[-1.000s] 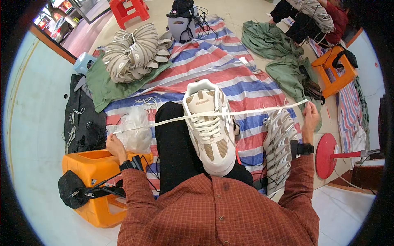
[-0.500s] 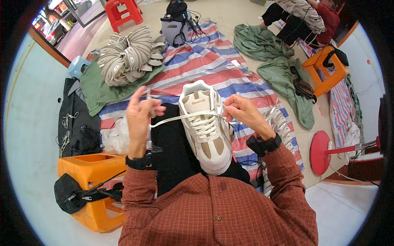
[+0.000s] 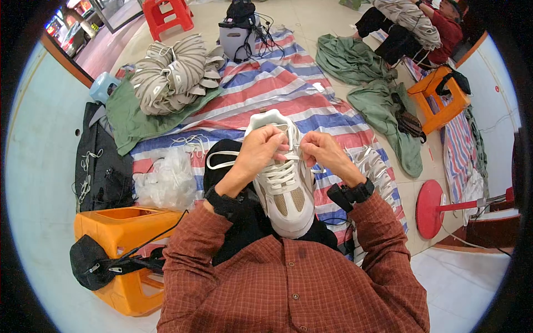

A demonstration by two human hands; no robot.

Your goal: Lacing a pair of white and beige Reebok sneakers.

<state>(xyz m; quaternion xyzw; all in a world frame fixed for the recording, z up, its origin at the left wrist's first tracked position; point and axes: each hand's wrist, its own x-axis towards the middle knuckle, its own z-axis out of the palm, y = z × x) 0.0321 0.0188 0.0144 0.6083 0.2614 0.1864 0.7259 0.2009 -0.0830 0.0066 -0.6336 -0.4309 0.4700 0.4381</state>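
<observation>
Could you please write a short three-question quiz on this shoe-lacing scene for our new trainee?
1. True or false: both hands are at the lace of the white shoe.
2. Which lies on the person's left: A) the orange stool B) the red round stool?
3. What loops out past the left hand over the dark trouser leg?

Key:
1. True; the right hand is there too.
2. A.
3. A white lace.

left hand [image 3: 260,149]: fingers pinched | right hand [image 3: 322,151]: fingers pinched, hands close together
</observation>
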